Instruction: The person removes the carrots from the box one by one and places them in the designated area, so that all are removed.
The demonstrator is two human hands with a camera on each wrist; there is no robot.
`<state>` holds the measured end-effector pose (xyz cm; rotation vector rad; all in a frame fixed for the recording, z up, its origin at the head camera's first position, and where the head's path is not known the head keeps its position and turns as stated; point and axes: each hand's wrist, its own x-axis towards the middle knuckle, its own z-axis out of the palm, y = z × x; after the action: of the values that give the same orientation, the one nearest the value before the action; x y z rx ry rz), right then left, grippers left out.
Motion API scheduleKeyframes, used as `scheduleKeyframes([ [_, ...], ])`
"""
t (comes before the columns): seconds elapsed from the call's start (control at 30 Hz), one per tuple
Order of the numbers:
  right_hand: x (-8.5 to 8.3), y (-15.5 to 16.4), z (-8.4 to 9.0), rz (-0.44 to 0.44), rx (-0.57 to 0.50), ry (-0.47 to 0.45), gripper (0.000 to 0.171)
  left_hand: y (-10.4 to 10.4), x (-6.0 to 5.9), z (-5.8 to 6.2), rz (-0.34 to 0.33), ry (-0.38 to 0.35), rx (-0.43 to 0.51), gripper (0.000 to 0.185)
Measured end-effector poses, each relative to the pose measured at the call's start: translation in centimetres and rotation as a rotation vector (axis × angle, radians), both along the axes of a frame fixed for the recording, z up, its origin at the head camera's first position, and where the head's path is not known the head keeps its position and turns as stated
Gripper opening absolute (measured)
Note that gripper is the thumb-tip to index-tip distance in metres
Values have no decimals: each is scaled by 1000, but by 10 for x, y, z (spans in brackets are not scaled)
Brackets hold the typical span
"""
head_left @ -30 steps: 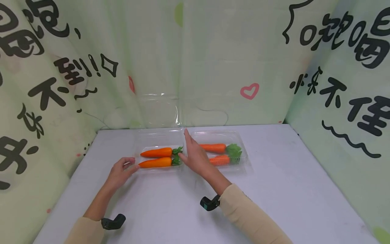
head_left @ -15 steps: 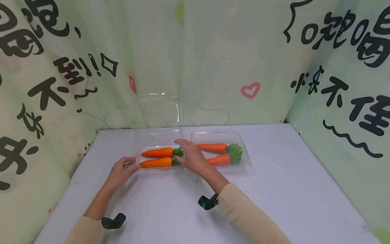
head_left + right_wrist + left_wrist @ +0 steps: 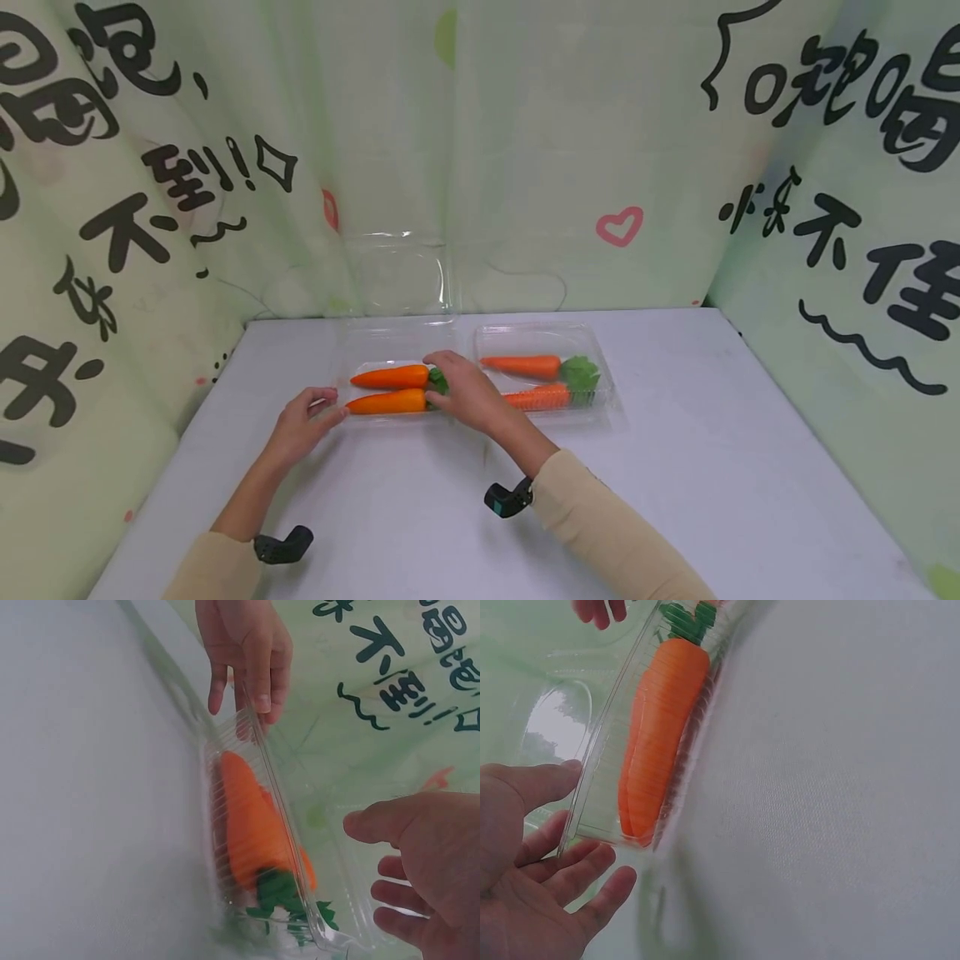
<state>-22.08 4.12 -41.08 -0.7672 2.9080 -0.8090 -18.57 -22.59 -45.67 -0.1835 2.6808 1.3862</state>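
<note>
In the head view, a clear plastic box (image 3: 397, 423) with its lid (image 3: 397, 275) raised stands near the table's back edge. Two orange carrots (image 3: 386, 402) with green tops lie side by side in it. My left hand (image 3: 296, 429) lightly holds the box's left end, its digits on both sides of the rim in the left wrist view. My right hand (image 3: 468, 392) hovers over the box's right end, partly hiding the leafy tops. Its thumb and fingers stand apart with nothing between them in the right wrist view.
A second clear plastic box (image 3: 555, 331) stands close on the right, holding carrots (image 3: 521, 365) with leafy tops. Behind the table (image 3: 675, 433) hangs a pale green curtain (image 3: 570, 150), which also runs along both sides, with black writing and a red heart outline.
My right hand has come down from an upright, raised-finger pose and shifted slightly left over the carrot tops. My left hand has stayed at the box's left end.
</note>
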Motion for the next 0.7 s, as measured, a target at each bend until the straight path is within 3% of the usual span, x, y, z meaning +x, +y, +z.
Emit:
scheduleKeyframes([
  [0.4, -4, -5, -2, 57, 12, 56, 37, -4, -3, -3, -15, 4, -2, 49],
  [0.7, -2, -7, -2, 61, 23, 37, 32, -7, -3, -6, -18, 0, -5, 49],
])
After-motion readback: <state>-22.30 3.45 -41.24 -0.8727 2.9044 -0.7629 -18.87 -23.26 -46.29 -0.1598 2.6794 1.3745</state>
